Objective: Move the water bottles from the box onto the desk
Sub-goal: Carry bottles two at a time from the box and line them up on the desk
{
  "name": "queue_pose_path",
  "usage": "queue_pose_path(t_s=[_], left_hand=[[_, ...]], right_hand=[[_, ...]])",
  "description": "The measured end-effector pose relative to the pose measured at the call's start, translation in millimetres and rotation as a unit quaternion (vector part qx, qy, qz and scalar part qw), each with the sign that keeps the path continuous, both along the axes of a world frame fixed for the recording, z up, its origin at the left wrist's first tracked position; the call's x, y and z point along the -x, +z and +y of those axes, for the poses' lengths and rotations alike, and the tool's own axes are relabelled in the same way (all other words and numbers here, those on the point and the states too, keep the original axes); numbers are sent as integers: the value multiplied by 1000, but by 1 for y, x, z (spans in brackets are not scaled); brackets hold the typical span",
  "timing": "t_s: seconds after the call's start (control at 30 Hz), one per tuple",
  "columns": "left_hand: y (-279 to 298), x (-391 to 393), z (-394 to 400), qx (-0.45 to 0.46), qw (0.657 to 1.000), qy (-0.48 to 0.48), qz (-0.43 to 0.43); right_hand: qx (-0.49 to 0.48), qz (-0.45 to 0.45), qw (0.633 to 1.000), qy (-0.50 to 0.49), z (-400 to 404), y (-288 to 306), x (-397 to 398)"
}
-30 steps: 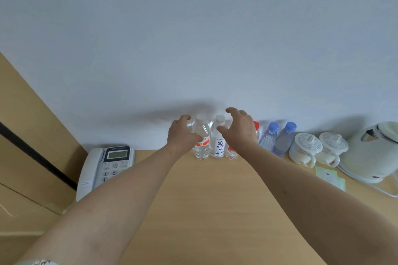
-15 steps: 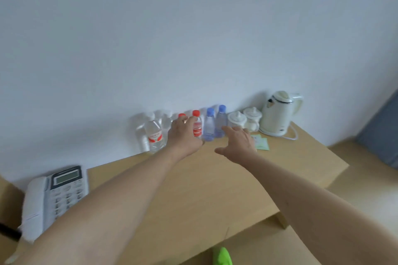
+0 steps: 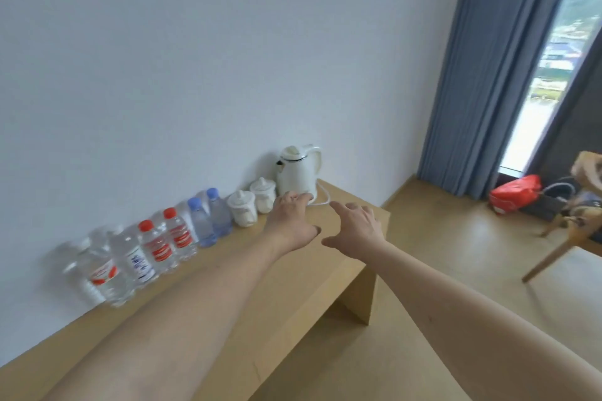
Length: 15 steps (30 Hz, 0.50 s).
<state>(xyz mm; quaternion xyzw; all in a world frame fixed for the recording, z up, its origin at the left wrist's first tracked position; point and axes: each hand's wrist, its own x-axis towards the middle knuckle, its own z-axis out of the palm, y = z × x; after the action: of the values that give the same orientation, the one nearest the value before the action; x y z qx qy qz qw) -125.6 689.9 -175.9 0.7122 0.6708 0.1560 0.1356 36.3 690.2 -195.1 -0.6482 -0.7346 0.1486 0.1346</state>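
Note:
Several water bottles stand in a row along the wall on the wooden desk (image 3: pixel 312 273): clear white-capped ones (image 3: pixel 107 270), two red-capped ones (image 3: pixel 176 238) and two blue-capped ones (image 3: pixel 211 218). My left hand (image 3: pixel 290 221) hovers over the desk right of the bottles, fingers relaxed and empty. My right hand (image 3: pixel 356 226) is beside it above the desk's right end, fingers spread, holding nothing. No box is in view.
Two white lidded cups (image 3: pixel 252 208) and a white kettle (image 3: pixel 298 174) with its cord stand at the desk's far right. Beyond the desk are wooden floor, a blue curtain (image 3: pixel 488 68), a red bag (image 3: pixel 514 194) and a wooden chair (image 3: pixel 573 225).
The view has swung right, away from the phone. Both hands left the bottles and moved right along the desk, empty, toward its right end.

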Motion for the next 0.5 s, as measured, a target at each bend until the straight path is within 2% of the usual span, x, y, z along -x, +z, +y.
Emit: queue_pose_path(t_s=[0.1, 0.5], left_hand=[[0, -75, 18, 16, 999, -20, -28], [-17, -390, 55, 59, 979, -194, -33]], right_hand=[[6, -6, 999, -46, 3, 1, -81], [37, -11, 971, -234, -18, -11, -387]])
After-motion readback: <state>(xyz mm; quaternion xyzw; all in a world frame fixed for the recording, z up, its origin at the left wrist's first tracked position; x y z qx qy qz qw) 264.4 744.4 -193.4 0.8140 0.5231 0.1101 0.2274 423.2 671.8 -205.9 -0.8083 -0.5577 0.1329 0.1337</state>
